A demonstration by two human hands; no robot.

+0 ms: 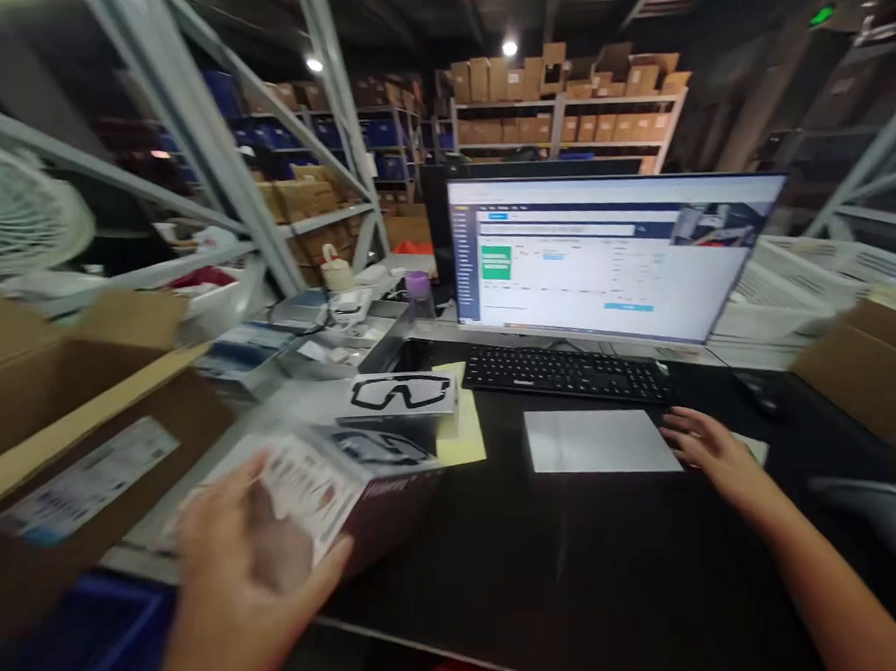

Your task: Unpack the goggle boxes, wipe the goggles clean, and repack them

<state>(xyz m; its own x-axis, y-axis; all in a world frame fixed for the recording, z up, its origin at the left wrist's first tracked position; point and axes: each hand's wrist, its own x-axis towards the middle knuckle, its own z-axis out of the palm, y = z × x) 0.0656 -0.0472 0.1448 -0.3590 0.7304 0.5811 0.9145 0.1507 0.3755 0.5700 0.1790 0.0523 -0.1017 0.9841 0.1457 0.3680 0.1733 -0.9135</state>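
Observation:
My left hand (pixel 239 567) is at the lower left, fingers wrapped round a blurred printed product box (pixel 313 488) that it holds over the desk's left edge. Just behind that box lies a grey box with a goggle outline (pixel 400 394) on top of a yellow pad (pixel 464 437). My right hand (pixel 713 452) rests flat on the black desk (pixel 580 559), fingers spread, beside a white sheet (pixel 600 441) and just in front of the black keyboard (pixel 566 372). A lit monitor (pixel 609 257) stands behind the keyboard.
An open cardboard box (pixel 70 435) and a blue bin (pixel 81 645) sit at the left, another cardboard box (pixel 867 374) at the right. A mouse (pixel 755 389), a white fan (pixel 13 213), a purple-capped bottle (pixel 418 295) and metal shelving (pixel 260 185) surround the desk.

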